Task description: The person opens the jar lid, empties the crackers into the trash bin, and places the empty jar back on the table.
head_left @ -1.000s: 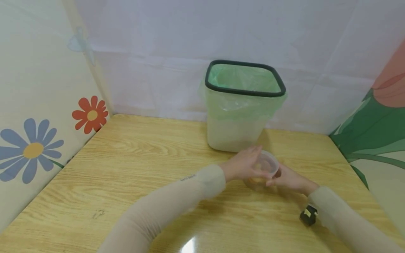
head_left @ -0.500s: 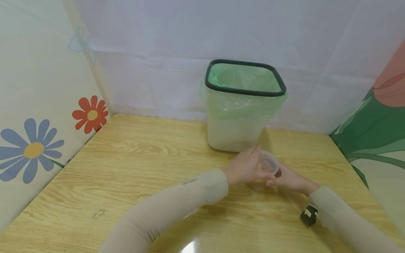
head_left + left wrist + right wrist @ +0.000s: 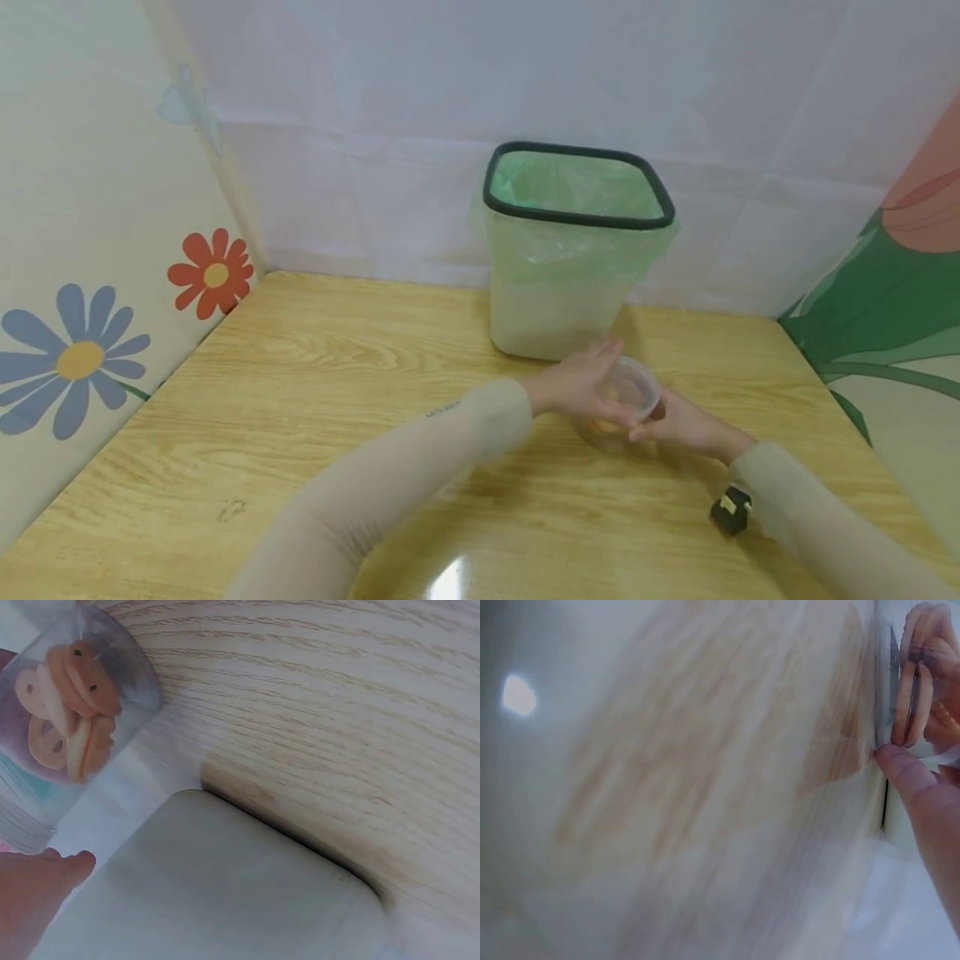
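A clear round jar [image 3: 634, 388] is held between both hands, just in front of the bin. Inside it are several light-brown sandwich cookies [image 3: 75, 712], some with dark dots. My left hand [image 3: 579, 388] spans the jar's rim end, with the thumb on the near side and fingers on the far side. In the left wrist view, its fingertips [image 3: 75, 866] lie beside the rim. From the right, my right hand [image 3: 686, 425] grips the jar's side; its thumb shows against the clear wall in the right wrist view. Whether a lid covers the rim is unclear.
A pale bin [image 3: 558, 308] with a black rim and green liner stands behind the jar, against the white backdrop. The wood-grain table [image 3: 315, 367] spreads to the left and front. Flower-printed panels border both sides. A small black device [image 3: 731, 510] sits at the right wrist.
My left hand and forearm dipped slightly toward me, then swung back up and away, turning about the jar's rim. The right hand and the jar have stayed nearly in place.
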Tool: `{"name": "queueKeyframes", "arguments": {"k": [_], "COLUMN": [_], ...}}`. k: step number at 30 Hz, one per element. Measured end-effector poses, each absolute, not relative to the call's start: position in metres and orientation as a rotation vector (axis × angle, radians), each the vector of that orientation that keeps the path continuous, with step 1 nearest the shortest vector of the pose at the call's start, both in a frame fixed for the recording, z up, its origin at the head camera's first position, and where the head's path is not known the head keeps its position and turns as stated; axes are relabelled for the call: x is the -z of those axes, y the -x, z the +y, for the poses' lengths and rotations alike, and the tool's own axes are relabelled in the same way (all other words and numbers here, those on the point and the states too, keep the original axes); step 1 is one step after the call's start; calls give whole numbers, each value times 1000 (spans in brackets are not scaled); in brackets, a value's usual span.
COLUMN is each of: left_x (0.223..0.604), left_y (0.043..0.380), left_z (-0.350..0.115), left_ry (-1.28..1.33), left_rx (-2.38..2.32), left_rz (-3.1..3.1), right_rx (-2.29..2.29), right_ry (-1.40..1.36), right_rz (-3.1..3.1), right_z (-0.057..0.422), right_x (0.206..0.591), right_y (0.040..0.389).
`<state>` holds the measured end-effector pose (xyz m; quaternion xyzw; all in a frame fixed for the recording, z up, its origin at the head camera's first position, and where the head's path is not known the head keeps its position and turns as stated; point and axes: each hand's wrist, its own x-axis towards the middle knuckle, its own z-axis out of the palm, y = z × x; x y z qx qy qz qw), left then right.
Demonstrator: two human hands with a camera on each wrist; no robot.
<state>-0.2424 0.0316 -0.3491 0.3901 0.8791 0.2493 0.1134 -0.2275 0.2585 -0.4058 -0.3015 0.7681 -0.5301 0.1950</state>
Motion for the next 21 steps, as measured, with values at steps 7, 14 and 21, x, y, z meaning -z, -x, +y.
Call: {"name": "queueKeyframes", "arguments": {"k": [7,14,21], "left_x": [353,351,351], "left_y": [246,242,236], "left_z": [30,30,31], "left_ry": [-1176,-1130,-1057], "left_rx": [-755,-798,-818], "left_rz": [2541,2546,2579], "right_rx": [1505,1501,1504], "right_ry": [849,852,847], "right_rz": [2150,2157,2157], "right_z": [257,257,257], "right_x": [407,407,406], "right_y": [227,227,226]}}
